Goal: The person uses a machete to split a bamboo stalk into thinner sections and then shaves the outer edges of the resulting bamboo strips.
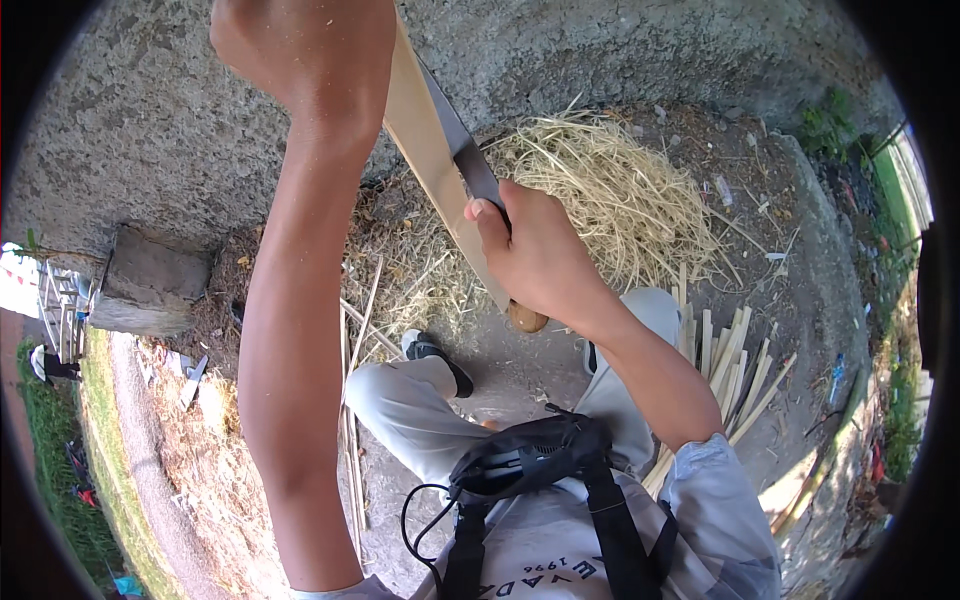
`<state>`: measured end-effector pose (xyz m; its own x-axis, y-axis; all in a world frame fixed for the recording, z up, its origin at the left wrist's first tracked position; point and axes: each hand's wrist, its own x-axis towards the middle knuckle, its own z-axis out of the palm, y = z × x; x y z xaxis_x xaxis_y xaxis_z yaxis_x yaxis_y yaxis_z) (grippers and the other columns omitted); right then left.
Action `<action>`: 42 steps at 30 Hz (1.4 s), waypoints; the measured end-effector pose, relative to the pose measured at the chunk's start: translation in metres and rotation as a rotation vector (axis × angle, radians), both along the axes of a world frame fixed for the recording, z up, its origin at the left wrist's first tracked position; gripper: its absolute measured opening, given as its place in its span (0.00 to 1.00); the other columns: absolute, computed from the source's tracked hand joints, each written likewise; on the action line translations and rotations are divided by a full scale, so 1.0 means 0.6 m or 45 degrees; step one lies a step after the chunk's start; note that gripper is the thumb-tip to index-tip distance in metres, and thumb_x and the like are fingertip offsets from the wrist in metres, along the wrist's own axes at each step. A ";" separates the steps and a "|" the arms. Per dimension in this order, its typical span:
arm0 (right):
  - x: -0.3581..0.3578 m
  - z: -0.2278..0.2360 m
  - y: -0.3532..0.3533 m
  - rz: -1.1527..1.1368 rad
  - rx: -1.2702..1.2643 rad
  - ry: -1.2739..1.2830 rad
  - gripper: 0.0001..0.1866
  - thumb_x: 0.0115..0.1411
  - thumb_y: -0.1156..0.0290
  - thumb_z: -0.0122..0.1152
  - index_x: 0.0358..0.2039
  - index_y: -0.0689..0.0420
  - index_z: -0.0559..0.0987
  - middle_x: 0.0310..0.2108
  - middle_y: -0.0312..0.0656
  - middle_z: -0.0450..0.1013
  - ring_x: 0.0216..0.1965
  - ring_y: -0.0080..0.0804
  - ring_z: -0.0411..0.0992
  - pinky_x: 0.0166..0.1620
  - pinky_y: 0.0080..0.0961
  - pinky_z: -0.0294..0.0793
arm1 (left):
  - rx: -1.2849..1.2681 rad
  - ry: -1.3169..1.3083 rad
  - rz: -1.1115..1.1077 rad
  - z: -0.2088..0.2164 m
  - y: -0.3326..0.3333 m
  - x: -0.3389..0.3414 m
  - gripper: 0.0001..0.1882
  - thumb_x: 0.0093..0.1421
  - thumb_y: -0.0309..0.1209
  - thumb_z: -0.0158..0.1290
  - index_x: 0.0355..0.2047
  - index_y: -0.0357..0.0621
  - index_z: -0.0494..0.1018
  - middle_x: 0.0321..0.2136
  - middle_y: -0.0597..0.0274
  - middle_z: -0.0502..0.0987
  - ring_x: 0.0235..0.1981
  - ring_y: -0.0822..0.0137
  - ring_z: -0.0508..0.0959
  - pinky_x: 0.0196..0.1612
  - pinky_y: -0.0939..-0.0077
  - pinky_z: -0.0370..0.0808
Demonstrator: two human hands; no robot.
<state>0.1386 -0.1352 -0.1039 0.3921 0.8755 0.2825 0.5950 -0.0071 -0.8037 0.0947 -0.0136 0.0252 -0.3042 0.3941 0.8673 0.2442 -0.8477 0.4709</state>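
My right hand [535,245] is closed round the handle of a long knife [478,170], its thumb lying along the grip. The rounded wooden butt of the handle pokes out below my fist. From there the dark blade slants up and to the left, against or close beside a flat, pale bamboo strip [425,135]. At the top edge my raised left hand [305,50] is curled at the strip's upper part, which passes behind the wrist. The fingers of that hand are mostly hidden or cut off by the picture's edge. The strip's lower end reaches down behind my right hand.
A heap of thin, curly shavings [610,190] lies ahead by a rough wall [620,60]. Split bamboo sticks [735,360] lie beside my right leg; longer ones [350,420] lie left. A concrete block [155,280] juts out at left, with a loose blade [194,382] nearer.
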 end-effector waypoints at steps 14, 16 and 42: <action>-0.010 -0.040 0.008 0.111 0.187 0.334 0.17 0.68 0.66 0.54 0.29 0.69 0.73 0.19 0.56 0.70 0.19 0.48 0.70 0.28 0.40 0.68 | -0.053 0.036 -0.075 -0.001 0.042 -0.022 0.28 0.67 0.41 0.45 0.12 0.40 0.61 0.09 0.69 0.57 0.15 0.77 0.56 0.20 0.67 0.53; -0.016 -0.051 0.008 0.043 0.038 0.310 0.19 0.69 0.63 0.53 0.29 0.68 0.72 0.18 0.56 0.68 0.19 0.50 0.68 0.29 0.41 0.68 | -0.019 0.080 -0.049 0.000 0.040 -0.022 0.28 0.67 0.41 0.46 0.11 0.40 0.61 0.09 0.70 0.57 0.14 0.76 0.56 0.20 0.66 0.54; -0.017 -0.157 -0.028 0.043 -0.407 0.099 0.17 0.67 0.64 0.54 0.32 0.68 0.74 0.20 0.55 0.71 0.21 0.52 0.70 0.30 0.39 0.70 | -0.071 -0.023 -0.186 0.007 0.037 -0.030 0.27 0.67 0.41 0.46 0.12 0.43 0.60 0.11 0.71 0.58 0.16 0.76 0.56 0.21 0.67 0.55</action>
<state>0.1287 -0.1517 -0.1982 0.3708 0.9279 -0.0382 0.5360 -0.2475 -0.8071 0.0767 0.0086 0.0291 -0.2554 0.4830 0.8376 0.1114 -0.8458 0.5217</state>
